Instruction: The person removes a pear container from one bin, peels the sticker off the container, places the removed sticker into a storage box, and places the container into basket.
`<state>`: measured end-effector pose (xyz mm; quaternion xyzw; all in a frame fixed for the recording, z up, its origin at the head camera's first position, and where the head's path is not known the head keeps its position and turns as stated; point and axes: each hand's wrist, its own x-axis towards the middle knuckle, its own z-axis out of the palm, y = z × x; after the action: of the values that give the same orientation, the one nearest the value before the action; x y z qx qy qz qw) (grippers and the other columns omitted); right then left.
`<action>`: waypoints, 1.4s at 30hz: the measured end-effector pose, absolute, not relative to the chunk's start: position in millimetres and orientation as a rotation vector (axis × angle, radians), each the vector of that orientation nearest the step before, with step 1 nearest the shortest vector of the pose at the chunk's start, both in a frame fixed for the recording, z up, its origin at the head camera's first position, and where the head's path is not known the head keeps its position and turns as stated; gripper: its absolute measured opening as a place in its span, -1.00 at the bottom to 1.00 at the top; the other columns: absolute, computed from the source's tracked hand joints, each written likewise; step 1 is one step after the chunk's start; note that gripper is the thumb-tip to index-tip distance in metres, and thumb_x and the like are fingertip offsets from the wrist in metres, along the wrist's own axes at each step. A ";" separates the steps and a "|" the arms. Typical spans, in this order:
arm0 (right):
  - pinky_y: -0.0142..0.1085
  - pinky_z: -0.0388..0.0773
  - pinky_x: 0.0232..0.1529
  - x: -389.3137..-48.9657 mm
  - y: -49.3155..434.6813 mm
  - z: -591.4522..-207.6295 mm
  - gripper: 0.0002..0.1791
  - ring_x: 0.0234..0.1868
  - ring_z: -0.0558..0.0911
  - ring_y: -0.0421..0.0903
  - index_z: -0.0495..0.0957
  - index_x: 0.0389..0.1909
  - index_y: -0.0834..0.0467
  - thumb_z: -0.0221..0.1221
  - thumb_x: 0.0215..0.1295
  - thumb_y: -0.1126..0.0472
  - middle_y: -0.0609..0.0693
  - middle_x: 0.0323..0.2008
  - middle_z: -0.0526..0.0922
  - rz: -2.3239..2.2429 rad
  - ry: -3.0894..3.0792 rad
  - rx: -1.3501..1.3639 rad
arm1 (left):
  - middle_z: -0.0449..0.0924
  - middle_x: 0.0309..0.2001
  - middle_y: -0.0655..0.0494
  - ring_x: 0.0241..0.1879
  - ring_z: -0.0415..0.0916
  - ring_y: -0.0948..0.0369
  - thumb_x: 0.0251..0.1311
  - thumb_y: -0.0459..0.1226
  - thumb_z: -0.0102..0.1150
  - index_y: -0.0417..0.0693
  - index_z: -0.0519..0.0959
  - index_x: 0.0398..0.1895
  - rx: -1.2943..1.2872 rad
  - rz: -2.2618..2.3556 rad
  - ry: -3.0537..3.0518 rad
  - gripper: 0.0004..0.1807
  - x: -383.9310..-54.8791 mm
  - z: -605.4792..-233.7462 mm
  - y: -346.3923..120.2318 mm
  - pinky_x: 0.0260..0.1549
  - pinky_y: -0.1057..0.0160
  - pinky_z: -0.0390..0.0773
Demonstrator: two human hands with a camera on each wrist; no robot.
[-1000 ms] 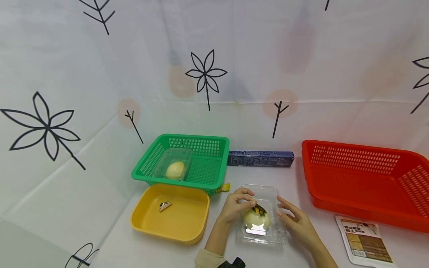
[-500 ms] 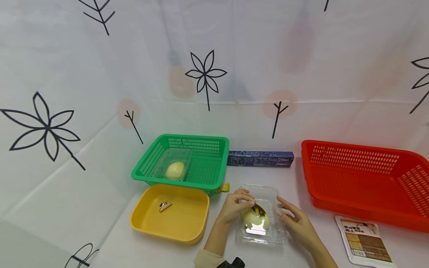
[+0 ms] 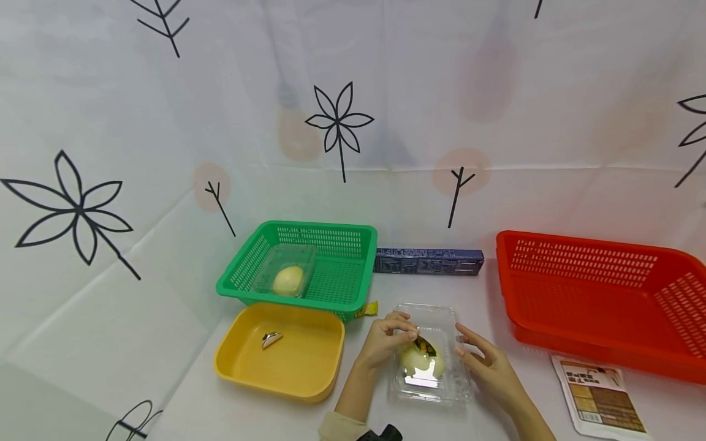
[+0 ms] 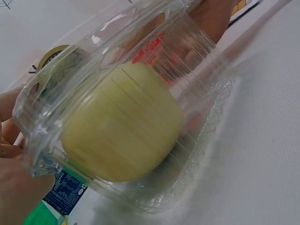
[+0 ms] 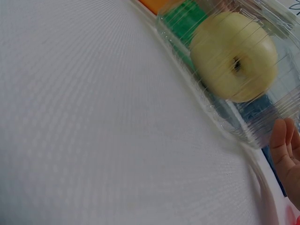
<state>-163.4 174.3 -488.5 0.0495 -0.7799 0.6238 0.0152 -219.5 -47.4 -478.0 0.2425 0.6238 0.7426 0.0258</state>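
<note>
A clear plastic clamshell box (image 3: 430, 383) on the white table holds a round pale yellow-green fruit (image 4: 126, 124); a dark hollow in its end shows in the right wrist view. On the lid is a dark green and gold sticker (image 3: 425, 346). My left hand (image 3: 382, 340) reaches over the box from the left, its thumb and index finger pinching the sticker's upper left edge. At the box's right side, the extended fingers of my right hand (image 3: 489, 366) rest against the wall. The left wrist view shows the sticker only through the plastic.
A yellow basin (image 3: 276, 383) with a crumpled sticker (image 3: 272, 339) stands at left. Behind it, a green basket (image 3: 336, 282) holds another boxed fruit (image 3: 288, 280). A long blue box (image 3: 429, 261) lies at the back; a red basket (image 3: 579, 294) and printed pouch (image 3: 603, 398) are right.
My left fingertips have shifted slightly left with the sticker's edge, and the sticker looks a little narrower and more bent. The right hand and the box have stayed put.
</note>
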 end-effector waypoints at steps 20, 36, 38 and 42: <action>-0.44 0.50 -0.21 -162.5 173.6 -487.7 -0.44 -0.16 0.58 -0.06 0.28 0.29 0.32 0.14 0.29 0.27 0.29 0.06 0.41 1.952 -2.435 0.122 | 0.57 -0.37 0.38 -0.03 0.35 0.18 0.06 -0.51 0.21 -0.79 0.41 -0.37 0.772 2.350 1.847 -0.68 -218.6 -483.7 -50.3 0.16 0.28 0.19; -0.43 0.49 -0.24 -162.1 174.1 -490.2 -0.46 -0.21 0.59 -0.14 0.28 0.27 0.34 0.13 0.29 0.30 0.30 0.03 0.41 1.955 -2.396 0.178 | 0.61 -0.36 0.31 -0.06 0.34 0.23 0.02 -0.29 0.34 -0.58 0.55 -0.44 0.764 2.430 1.682 -0.63 -217.8 -485.8 -53.5 0.14 0.24 0.18; -0.43 0.50 -0.23 -162.1 174.1 -489.8 -0.45 -0.21 0.59 -0.11 0.28 0.28 0.34 0.13 0.29 0.29 0.30 0.04 0.41 1.958 -2.404 0.165 | 0.61 -0.36 0.30 -0.06 0.35 0.23 0.02 -0.30 0.34 -0.60 0.54 -0.44 0.759 2.434 1.678 -0.62 -217.7 -486.0 -53.8 0.14 0.23 0.18; -0.42 0.50 -0.22 -162.2 174.5 -490.4 -0.44 -0.19 0.60 -0.07 0.29 0.28 0.34 0.14 0.28 0.28 0.29 0.04 0.42 1.957 -2.418 0.137 | 0.62 -0.36 0.29 -0.06 0.35 0.19 0.02 -0.28 0.35 -0.61 0.53 -0.45 0.776 2.451 1.645 -0.59 -217.6 -486.0 -54.6 0.13 0.22 0.19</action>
<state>-162.2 174.5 -490.4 0.0440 -0.7765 0.6284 0.0139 -217.6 -54.6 -486.0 0.2538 0.5386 0.8022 0.0447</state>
